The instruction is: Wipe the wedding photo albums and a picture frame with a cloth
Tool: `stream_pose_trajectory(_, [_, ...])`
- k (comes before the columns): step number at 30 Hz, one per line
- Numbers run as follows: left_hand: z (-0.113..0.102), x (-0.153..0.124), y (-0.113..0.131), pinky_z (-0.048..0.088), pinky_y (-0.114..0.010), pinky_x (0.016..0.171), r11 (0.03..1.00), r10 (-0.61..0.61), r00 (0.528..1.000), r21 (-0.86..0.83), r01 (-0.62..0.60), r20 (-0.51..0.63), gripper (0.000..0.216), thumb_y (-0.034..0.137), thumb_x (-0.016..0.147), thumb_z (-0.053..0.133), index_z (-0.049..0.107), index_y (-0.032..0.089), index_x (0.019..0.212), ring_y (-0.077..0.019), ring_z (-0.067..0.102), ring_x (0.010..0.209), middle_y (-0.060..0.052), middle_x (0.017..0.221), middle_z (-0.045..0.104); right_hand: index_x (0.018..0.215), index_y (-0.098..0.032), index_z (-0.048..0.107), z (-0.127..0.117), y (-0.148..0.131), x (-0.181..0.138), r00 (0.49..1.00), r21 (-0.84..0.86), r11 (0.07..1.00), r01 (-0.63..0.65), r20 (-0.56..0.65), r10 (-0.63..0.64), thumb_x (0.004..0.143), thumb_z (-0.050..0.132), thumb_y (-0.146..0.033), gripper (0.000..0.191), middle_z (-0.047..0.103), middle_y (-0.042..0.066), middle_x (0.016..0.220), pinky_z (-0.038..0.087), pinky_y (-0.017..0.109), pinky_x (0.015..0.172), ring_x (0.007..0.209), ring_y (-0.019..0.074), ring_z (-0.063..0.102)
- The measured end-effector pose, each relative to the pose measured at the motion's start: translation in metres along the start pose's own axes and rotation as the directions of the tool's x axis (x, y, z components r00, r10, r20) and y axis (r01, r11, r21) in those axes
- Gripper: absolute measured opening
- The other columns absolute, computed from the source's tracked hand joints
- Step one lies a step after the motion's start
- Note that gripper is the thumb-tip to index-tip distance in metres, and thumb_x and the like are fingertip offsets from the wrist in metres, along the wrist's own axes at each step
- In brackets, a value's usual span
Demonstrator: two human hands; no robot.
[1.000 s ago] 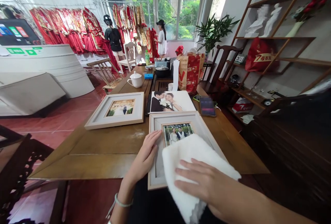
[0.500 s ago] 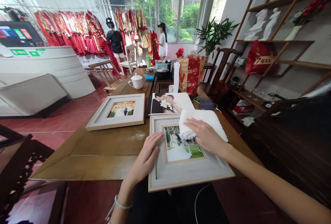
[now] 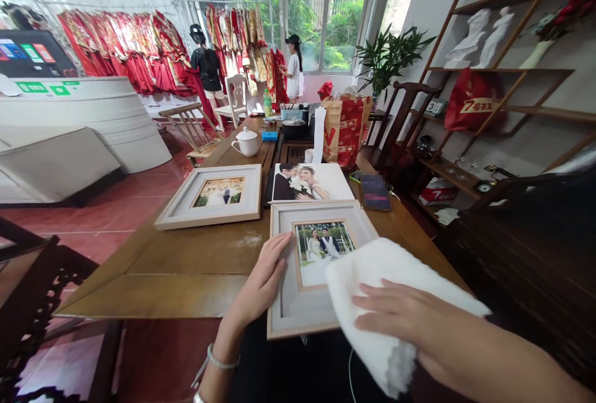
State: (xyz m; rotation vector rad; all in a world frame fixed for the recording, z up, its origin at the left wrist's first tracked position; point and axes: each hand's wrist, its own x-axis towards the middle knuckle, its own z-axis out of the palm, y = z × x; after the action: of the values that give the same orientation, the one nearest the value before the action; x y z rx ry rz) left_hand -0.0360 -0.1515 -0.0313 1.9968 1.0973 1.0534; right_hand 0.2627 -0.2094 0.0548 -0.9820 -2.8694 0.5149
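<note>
A pale wooden picture frame with a wedding photo lies at the near edge of the wooden table, partly overhanging it. My left hand rests flat on the frame's left border, fingers stretched out. My right hand presses a white cloth down on the frame's lower right part, fingers spread flat on the cloth. The cloth hides that corner of the frame.
A second framed photo lies to the left, an unframed wedding print and a phone behind. Farther back stand a white teapot and a red bag. Two people stand by racks of red garments. Shelves line the right wall.
My right hand has drawn the cloth from the frame's upper right back down to its lower right, after pushing it up from the near part before. The left hand has stayed put.
</note>
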Motion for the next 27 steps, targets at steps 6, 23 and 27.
stream_pose_trajectory(6, [-0.001, 0.0, 0.002, 0.017, -0.049, 0.118, 0.999, 0.008, 1.0, -0.035, -0.007, 0.003, 0.043, 0.03, 0.1, 0.033, 0.04, 0.03, 0.142, -0.0247, 0.026, 0.14, -0.005, 0.149, 0.038, 0.126, -0.026, 0.058, 0.005, 0.044, -0.006, 0.946, -0.183, 0.934, -0.307, -0.17, 0.278, 0.06, 0.037, 0.007, 0.076, 0.058, 0.004, 0.133, 0.043, 0.049, 0.103, 0.124, 0.0272, 0.051])
stream_pose_trajectory(23, [0.004, 0.005, -0.035, 0.023, -0.049, 0.115, 0.988, 0.148, 0.989, 0.057, -0.147, -0.019, 0.045, 0.032, 0.1, 0.032, 0.036, 0.03, 0.144, -0.026, 0.033, 0.135, -0.007, 0.146, 0.042, 0.124, -0.021, 0.057, 0.024, -0.036, 0.057, 0.885, -0.103, 0.883, 0.458, -0.044, -0.464, 0.097, 0.041, -0.019, 0.031, 0.053, 0.003, 0.138, 0.033, 0.049, 0.11, 0.134, 0.025, 0.037])
stream_pose_trajectory(27, [0.004, 0.01, -0.049, 0.028, -0.051, 0.111, 0.975, 0.206, 0.979, 0.084, -0.204, -0.01, 0.045, 0.037, 0.099, 0.032, 0.037, 0.031, 0.144, -0.027, 0.038, 0.132, -0.008, 0.143, 0.047, 0.126, -0.017, 0.056, 0.031, -0.038, 0.065, 0.929, -0.175, 0.922, 0.346, -0.073, -0.363, 0.099, 0.037, -0.017, 0.033, 0.052, 0.01, 0.138, 0.039, 0.049, 0.106, 0.131, 0.0287, 0.041])
